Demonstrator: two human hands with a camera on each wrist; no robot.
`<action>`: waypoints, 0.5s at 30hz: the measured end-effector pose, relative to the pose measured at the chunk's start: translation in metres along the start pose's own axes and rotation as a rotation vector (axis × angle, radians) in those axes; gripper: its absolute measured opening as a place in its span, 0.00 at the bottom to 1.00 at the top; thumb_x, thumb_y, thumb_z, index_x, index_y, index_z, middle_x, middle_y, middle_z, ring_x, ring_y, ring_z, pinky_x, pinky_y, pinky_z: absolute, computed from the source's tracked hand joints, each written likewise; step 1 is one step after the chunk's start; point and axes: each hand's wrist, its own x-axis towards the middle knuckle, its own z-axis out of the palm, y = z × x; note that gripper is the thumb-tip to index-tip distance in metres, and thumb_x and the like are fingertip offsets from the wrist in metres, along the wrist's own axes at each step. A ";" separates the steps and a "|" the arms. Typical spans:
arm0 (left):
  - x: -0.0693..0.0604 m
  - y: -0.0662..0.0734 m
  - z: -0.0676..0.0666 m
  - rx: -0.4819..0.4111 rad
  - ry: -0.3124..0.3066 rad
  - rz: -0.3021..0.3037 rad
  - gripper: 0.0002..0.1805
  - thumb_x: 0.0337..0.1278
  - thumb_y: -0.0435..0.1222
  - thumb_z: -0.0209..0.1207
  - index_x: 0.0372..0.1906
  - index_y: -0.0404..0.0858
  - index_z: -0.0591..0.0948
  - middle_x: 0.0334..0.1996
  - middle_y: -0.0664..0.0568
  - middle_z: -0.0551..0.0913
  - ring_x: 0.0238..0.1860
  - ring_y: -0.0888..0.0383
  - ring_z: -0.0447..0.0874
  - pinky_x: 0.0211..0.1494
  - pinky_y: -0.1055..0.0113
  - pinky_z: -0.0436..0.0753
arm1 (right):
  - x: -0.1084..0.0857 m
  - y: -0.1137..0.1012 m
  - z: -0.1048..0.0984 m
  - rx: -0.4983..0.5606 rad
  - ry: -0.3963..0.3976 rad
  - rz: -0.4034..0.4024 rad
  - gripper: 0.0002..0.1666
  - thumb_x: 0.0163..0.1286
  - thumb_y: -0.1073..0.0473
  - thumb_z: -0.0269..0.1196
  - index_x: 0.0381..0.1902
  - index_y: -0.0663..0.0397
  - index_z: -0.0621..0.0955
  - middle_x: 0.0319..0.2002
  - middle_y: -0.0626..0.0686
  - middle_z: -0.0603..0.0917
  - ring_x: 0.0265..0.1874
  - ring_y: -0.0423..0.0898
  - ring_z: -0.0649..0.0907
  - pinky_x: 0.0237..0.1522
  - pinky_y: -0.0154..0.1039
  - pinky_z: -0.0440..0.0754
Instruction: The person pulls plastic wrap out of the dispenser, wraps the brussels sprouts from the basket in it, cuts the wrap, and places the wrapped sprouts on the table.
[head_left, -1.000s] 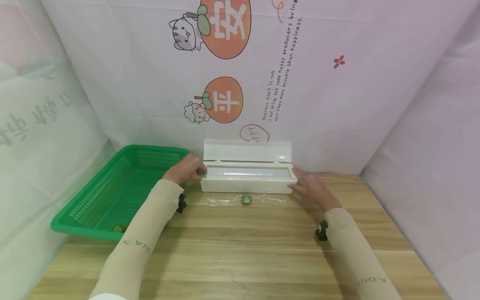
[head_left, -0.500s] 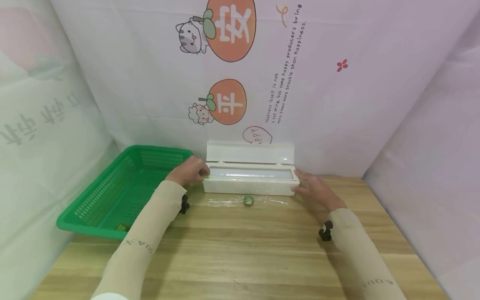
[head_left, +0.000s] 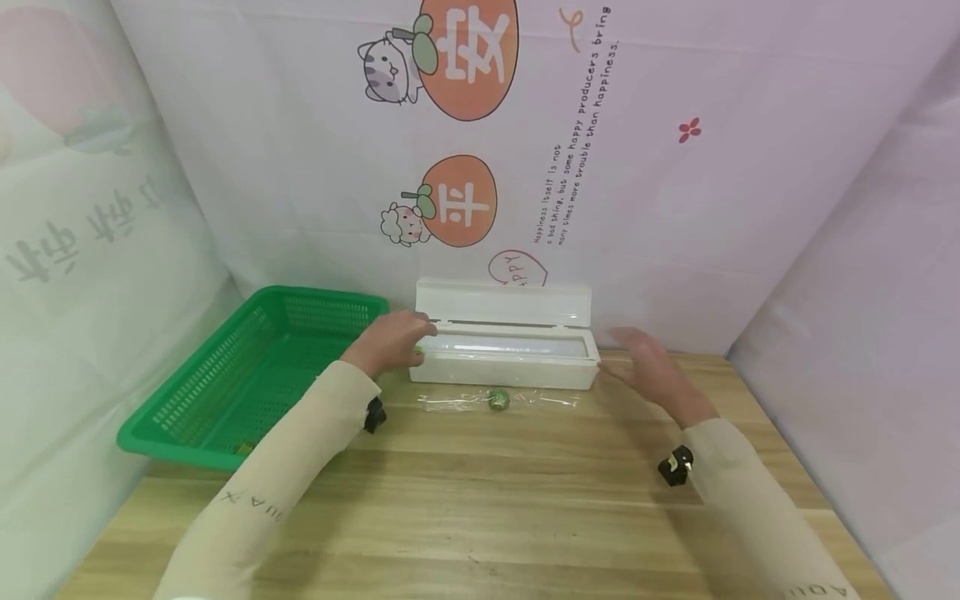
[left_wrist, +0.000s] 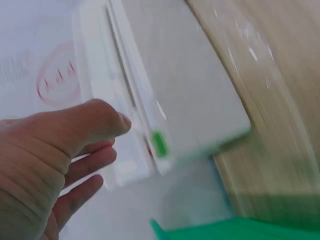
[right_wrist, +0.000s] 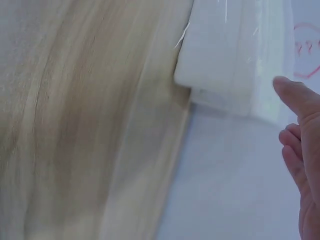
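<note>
A long white cling film dispenser (head_left: 502, 373) lies on the table, its lid (head_left: 502, 304) raised at the back. A small green slider (left_wrist: 160, 144) sits at its left end. My left hand (head_left: 386, 340) is beside that end, thumb out and fingers loosely bent; in the left wrist view nothing is between them. At the opposite end my right hand (head_left: 660, 371) is spread, its thumb close to the box corner; whether it touches cannot be told. In front of the box a strip of clear film (head_left: 450, 402) lies flat, with a small round green object (head_left: 498, 399) on it.
A green plastic basket (head_left: 135, 437) stands at the left, with a small yellowish-green item (head_left: 245, 447) inside, partly behind the left sleeve. Printed white cloth (head_left: 637, 208) rises close behind the dispenser and along both sides of the wooden table (head_left: 480, 508).
My left fingers have come off the slider and loosened. The right hand has drawn back slightly from the box end and spread. The dispenser, film and green object stay in place.
</note>
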 end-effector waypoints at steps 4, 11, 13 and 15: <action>0.002 0.025 -0.004 0.047 0.002 0.041 0.22 0.59 0.35 0.74 0.59 0.37 0.87 0.56 0.44 0.89 0.54 0.49 0.90 0.57 0.57 0.91 | 0.002 -0.021 -0.002 -0.016 0.042 -0.103 0.33 0.65 0.58 0.76 0.63 0.71 0.80 0.61 0.71 0.84 0.62 0.69 0.83 0.68 0.65 0.79; 0.003 0.062 0.015 -0.037 0.041 0.099 0.21 0.56 0.32 0.76 0.56 0.35 0.87 0.52 0.43 0.90 0.51 0.47 0.90 0.55 0.56 0.91 | 0.003 -0.059 0.016 -0.083 0.065 -0.273 0.32 0.60 0.54 0.80 0.58 0.64 0.84 0.54 0.64 0.89 0.55 0.62 0.89 0.59 0.56 0.88; 0.005 0.069 0.028 -0.080 0.060 0.099 0.21 0.55 0.31 0.76 0.55 0.34 0.87 0.50 0.43 0.90 0.50 0.47 0.89 0.54 0.56 0.91 | 0.003 -0.068 0.024 -0.079 0.047 -0.296 0.32 0.59 0.54 0.80 0.58 0.63 0.84 0.54 0.62 0.89 0.54 0.60 0.89 0.58 0.54 0.89; 0.006 0.075 0.042 -0.121 0.078 0.100 0.21 0.55 0.31 0.76 0.55 0.33 0.87 0.50 0.43 0.90 0.50 0.47 0.89 0.55 0.56 0.90 | 0.004 -0.077 0.032 -0.070 0.009 -0.304 0.32 0.61 0.54 0.79 0.59 0.62 0.84 0.56 0.61 0.89 0.55 0.58 0.89 0.58 0.53 0.89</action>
